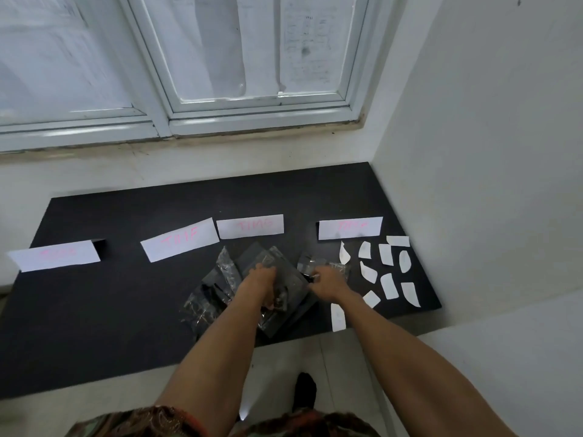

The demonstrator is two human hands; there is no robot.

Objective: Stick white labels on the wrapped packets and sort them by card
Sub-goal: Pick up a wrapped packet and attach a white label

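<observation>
bare forearms (220,357); patterned brown-and-green garment (138,421) (orange-edged) below them.

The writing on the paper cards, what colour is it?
Pink lettering on white cards, clearest in the head view.

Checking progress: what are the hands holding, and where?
Right hand seems to grip a wrapped packet by its near edge; left hand rests on the packet pile, hold unclear.

Row of cards (250,226) behind packets (211,298) on the table (110,310), labels (388,286) to their right
</observation>
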